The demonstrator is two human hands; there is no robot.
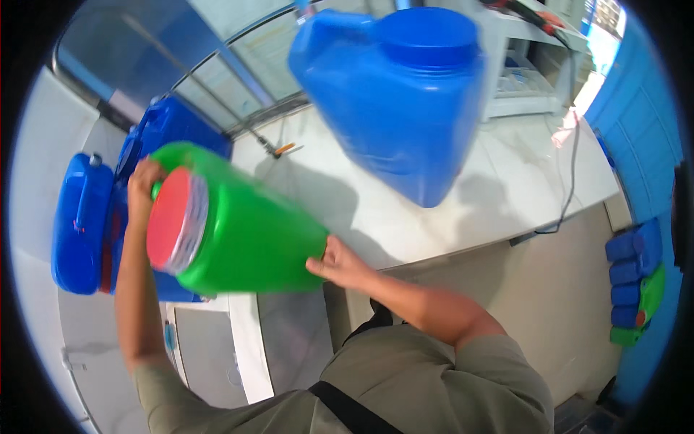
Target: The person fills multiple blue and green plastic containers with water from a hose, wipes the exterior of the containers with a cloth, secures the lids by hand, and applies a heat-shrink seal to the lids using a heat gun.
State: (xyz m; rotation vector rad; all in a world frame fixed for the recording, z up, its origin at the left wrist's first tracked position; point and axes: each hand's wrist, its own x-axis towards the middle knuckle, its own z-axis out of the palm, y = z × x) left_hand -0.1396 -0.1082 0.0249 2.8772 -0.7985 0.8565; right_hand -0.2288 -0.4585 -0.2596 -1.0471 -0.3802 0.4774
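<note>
A green plastic jerrycan (255,233) with a wide red lid (171,217) is tilted on its side between my hands, its lid end to the left. My left hand (145,176) is closed round its handle near the lid. At the base end, the fingers of my right hand (339,260) grip the bottom edge, thumb on the near side. Beyond it a big blue plastic jerrycan (396,103) with a blue screw lid (428,35) stands upright on the white countertop (423,238).
Several blue jerrycans (81,217) stand at the left against the wall. A white shelf unit (520,106) and a hanging black cable (573,163) are at the back right. A valve with an orange lever (284,147) lies behind. More blue and green cans (626,295) stand far right.
</note>
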